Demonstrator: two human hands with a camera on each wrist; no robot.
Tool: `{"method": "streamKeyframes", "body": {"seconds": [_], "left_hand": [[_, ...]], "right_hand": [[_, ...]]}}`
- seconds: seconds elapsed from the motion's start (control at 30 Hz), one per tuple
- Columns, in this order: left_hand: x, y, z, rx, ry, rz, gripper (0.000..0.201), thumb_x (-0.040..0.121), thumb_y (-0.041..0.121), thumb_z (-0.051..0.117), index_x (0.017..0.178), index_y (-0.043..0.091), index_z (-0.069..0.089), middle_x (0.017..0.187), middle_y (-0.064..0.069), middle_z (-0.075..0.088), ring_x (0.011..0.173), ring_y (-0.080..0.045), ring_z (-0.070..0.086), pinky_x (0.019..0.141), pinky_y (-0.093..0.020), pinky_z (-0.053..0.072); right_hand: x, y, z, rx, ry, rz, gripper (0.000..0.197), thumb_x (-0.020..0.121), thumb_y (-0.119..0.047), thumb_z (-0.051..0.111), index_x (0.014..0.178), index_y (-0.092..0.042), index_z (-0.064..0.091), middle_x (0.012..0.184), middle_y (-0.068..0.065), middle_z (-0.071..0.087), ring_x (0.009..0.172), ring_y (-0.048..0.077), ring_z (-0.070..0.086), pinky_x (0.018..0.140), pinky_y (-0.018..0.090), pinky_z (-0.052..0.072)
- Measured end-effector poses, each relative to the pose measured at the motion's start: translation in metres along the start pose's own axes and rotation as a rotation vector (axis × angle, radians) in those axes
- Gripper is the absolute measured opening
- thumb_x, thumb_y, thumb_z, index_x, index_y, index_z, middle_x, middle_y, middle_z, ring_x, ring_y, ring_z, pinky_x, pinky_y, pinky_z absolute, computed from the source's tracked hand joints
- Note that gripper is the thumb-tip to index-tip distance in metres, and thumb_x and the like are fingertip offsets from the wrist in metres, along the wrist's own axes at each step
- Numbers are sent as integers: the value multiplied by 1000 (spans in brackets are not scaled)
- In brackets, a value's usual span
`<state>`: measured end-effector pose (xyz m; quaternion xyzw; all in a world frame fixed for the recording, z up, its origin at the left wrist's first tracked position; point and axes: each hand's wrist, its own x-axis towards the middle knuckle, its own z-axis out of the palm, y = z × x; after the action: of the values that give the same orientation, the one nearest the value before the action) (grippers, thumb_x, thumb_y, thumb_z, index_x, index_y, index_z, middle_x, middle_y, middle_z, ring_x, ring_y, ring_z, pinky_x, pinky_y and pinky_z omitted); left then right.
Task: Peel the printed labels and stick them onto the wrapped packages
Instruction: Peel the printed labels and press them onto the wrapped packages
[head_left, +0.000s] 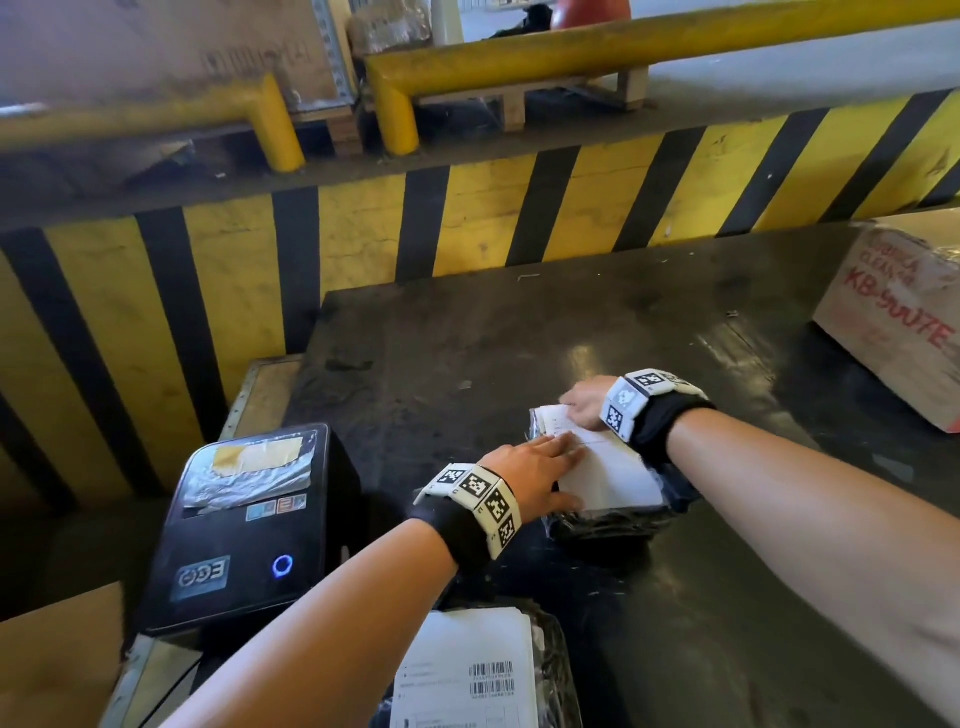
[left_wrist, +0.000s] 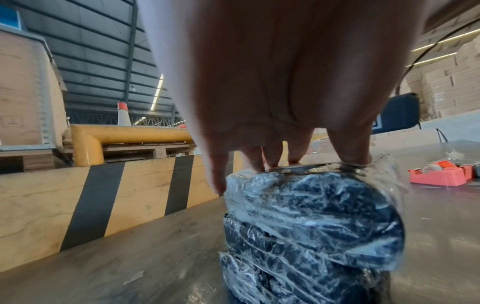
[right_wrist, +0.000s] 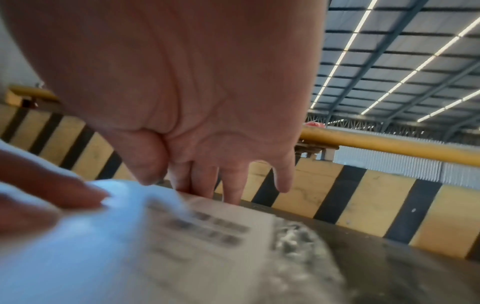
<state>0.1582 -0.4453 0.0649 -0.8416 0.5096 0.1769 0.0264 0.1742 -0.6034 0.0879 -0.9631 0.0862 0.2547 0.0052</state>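
A black package wrapped in clear film (head_left: 613, 522) (left_wrist: 309, 222) lies on the dark table (head_left: 519, 343). A white printed label (head_left: 597, 462) (right_wrist: 202, 232) lies on its top. My left hand (head_left: 540, 467) (left_wrist: 272, 156) rests flat on the label's near left part, fingers straight. My right hand (head_left: 584, 405) (right_wrist: 207, 183) presses its fingertips on the label's far edge. A second wrapped package (head_left: 550, 670) carrying a barcode label (head_left: 467, 675) sits at the bottom of the head view, partly hidden by my left forearm.
A black label printer (head_left: 244, 530) stands left of the packages. A cardboard box with red writing (head_left: 898, 317) sits at the table's right. A red tape dispenser (left_wrist: 441, 172) lies further right. A yellow-and-black striped barrier (head_left: 363, 234) runs behind the table.
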Motion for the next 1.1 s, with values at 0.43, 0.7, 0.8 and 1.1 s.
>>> {"method": "streamKeyframes", "body": {"seconds": [0.43,0.7,0.8,1.1], "left_hand": [[-12,0,-11,-35,-22,18,69,96,43,45,152,19,12,161,-1,8,147,-19,13,115,-38,23],[-17,1,-15,-9,-92,5,70,97,42,45,152,19,10,161,-2,4,147,-20,13,116,-40,21],[-18,2,-16,-11,-80,6,69,97,39,46,152,15,13,161,-3,7,146,-20,15,116,-37,21],[-23,6,-19,35,-127,-46,67,97,40,45,152,20,13,161,-3,8,145,-22,20,116,-44,26]], "right_hand": [[-42,4,8,61,69,37,41,100,-32,31,128,-8,50,137,10,51,123,29,50,98,36,38],[-44,18,15,165,148,145,50,100,-39,26,146,-20,27,156,-3,24,141,20,27,115,55,12],[-51,-5,27,185,137,6,46,100,-35,25,141,-17,36,153,0,30,139,19,31,114,58,11],[-54,16,20,194,107,234,46,99,-37,25,133,-14,46,145,3,42,134,24,38,112,63,5]]}}
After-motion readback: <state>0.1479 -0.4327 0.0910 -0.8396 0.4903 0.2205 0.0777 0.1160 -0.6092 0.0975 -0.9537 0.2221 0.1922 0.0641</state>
